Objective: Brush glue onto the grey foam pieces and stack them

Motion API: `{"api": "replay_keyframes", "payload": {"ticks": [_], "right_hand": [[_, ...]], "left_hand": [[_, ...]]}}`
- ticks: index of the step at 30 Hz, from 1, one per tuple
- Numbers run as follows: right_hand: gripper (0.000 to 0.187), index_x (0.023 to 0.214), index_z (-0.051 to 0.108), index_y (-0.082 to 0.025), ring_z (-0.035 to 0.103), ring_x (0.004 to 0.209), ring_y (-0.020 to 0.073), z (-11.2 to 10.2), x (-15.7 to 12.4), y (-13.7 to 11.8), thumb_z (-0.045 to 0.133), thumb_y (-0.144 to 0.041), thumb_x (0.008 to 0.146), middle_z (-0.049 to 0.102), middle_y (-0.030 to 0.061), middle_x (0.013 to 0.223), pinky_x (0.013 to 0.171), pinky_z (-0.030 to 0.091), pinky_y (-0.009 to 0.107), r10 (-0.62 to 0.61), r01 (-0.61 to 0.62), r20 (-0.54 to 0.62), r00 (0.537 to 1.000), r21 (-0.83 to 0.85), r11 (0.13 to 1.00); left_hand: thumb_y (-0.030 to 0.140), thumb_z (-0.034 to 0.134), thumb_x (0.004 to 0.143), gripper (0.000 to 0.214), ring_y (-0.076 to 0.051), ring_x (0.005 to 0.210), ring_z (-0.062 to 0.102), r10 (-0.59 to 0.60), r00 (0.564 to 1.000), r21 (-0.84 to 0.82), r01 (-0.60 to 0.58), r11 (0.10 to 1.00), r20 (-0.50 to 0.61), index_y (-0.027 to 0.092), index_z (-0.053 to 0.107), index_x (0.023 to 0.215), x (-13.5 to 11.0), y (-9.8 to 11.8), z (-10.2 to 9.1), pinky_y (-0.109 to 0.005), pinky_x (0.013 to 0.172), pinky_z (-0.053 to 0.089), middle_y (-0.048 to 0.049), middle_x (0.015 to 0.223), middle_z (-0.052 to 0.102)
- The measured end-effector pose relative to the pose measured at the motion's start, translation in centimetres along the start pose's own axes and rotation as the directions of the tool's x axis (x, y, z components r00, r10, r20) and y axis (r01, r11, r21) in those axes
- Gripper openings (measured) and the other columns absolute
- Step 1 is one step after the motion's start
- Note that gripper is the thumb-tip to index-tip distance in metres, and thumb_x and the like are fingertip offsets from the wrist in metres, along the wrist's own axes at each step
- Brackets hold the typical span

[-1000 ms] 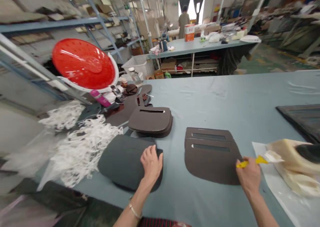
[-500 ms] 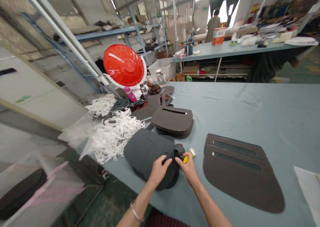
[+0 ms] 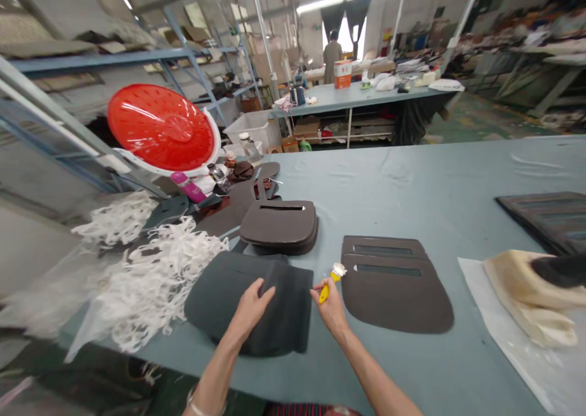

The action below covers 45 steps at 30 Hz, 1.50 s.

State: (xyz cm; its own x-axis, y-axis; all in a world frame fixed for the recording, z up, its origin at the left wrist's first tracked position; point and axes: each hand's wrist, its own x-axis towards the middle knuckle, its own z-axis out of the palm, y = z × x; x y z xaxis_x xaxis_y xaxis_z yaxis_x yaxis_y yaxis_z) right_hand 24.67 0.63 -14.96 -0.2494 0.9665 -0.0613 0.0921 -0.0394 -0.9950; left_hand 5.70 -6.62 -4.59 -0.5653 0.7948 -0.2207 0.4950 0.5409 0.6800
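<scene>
The left hand (image 3: 249, 310) lies open on a dark grey foam pad (image 3: 288, 315), light and floppy, best taken by the edge beside that hand, while the right hand (image 3: 331, 310) grips a yellow spreader (image 3: 324, 293).

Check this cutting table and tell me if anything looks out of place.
The tangle of white strips stands out: it sprawls loosely at the near-left side of the blue-grey table and appears to trail past its edge, unlike the neatly laid dark foam panels.

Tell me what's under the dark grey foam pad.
The dark grey foam pad rests on the blue-grey table, a dark strap showing at its far edge; the rest beneath is hidden.
</scene>
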Motion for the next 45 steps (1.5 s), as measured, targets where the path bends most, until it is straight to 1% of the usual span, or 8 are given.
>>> {"api": "replay_keyframes", "payload": {"ticks": [2,6,11,16,20,26,32,45], "right_hand": [[0.028,0.083,0.046,-0.022,0.053,0.069,0.0159,-1.9,0.4,0.1,0.062,-0.042,0.072,0.057,-0.0011,0.079,0.069,0.041,0.029,0.014,-0.013,-0.063,0.998,0.006,1.000],[0.041,0.088,0.043,-0.022,0.058,0.080,0.0179,-5.8,1.1,-0.7,0.068,-0.047,0.068,0.059,0.0034,0.095,0.074,0.045,0.031,0.086,-0.063,-0.122,0.989,0.181,0.981],[0.041,0.091,0.041,-0.024,0.057,0.071,0.0146,-11.5,0.1,-2.4,0.064,-0.051,0.070,0.058,0.0008,0.093,0.063,0.047,0.027,0.197,-0.126,-0.144,0.970,0.399,0.908],[0.039,0.091,0.039,-0.025,0.051,0.061,0.0141,-19.1,-2.3,-2.6,0.062,-0.050,0.071,0.054,-0.0034,0.077,0.057,0.042,0.025,0.194,-0.086,-0.256,0.947,0.379,0.921],[0.034,0.084,0.041,-0.023,0.050,0.067,0.0154,-25.5,-2.9,0.2,0.065,-0.041,0.068,0.052,-0.0013,0.078,0.064,0.040,0.026,0.023,-0.108,-0.525,0.851,-0.132,0.985],[0.010,0.088,0.044,-0.021,0.048,0.061,0.0151,-30.2,-2.5,5.4,0.048,-0.022,0.079,0.051,-0.0009,0.071,0.059,0.031,0.025,-0.083,-0.294,-0.472,0.878,-0.667,0.684],[0.010,0.092,0.045,-0.019,0.047,0.063,0.0139,-30.3,-2.4,7.0,0.044,-0.014,0.084,0.051,0.0011,0.075,0.055,0.024,0.024,-0.142,-0.355,-0.468,0.872,-0.804,0.477],[0.025,0.101,0.055,-0.016,0.052,0.080,0.0202,-31.6,-3.2,4.9,0.045,-0.036,0.091,0.056,0.0086,0.084,0.072,0.039,0.028,-0.268,-0.291,-0.426,0.864,-0.857,0.425]], "left_hand": [[0.040,0.058,0.078,0.040,-0.023,0.105,0.057,0.103,0.983,-0.241,-0.064,0.968,0.150,0.015,0.058,0.108,-1.9,4.8,0.6,-0.030,0.088,0.046,-0.0091,0.107,0.064],[0.041,0.059,0.078,0.050,-0.022,0.092,0.062,0.291,0.814,-0.585,0.072,0.808,0.502,0.017,0.052,0.121,-6.2,13.6,1.1,-0.030,0.076,0.052,-0.0085,0.107,0.065],[0.033,0.067,0.075,0.059,-0.018,0.075,0.066,0.325,0.738,-0.703,0.275,0.656,0.591,0.023,0.046,0.129,-8.2,17.6,1.1,-0.028,0.069,0.054,-0.0062,0.100,0.068],[0.037,0.067,0.073,0.060,-0.017,0.070,0.065,0.228,0.811,-0.729,0.313,0.609,0.539,0.022,0.047,0.128,-6.1,16.2,4.3,-0.028,0.066,0.054,-0.0059,0.094,0.070],[0.044,0.061,0.075,0.048,-0.018,0.078,0.064,0.193,0.836,-0.625,0.210,0.752,0.514,0.017,0.054,0.114,-3.5,11.6,11.6,-0.029,0.071,0.053,-0.0064,0.094,0.068],[0.036,0.062,0.067,0.024,-0.014,0.058,0.058,0.086,0.938,-0.191,-0.021,0.981,0.337,0.017,0.054,0.078,-1.6,4.7,21.6,-0.026,0.057,0.048,0.0015,0.062,0.058],[0.028,0.056,0.070,0.020,-0.015,0.067,0.059,0.128,0.957,-0.116,-0.100,0.988,0.260,0.018,0.052,0.087,-0.6,3.1,23.3,-0.027,0.068,0.046,0.0011,0.069,0.058],[0.036,0.049,0.072,0.025,-0.021,0.072,0.060,0.125,0.957,0.077,-0.150,0.986,0.263,0.020,0.048,0.090,-0.5,3.4,23.9,-0.033,0.072,0.044,-0.0034,0.075,0.061]]}}
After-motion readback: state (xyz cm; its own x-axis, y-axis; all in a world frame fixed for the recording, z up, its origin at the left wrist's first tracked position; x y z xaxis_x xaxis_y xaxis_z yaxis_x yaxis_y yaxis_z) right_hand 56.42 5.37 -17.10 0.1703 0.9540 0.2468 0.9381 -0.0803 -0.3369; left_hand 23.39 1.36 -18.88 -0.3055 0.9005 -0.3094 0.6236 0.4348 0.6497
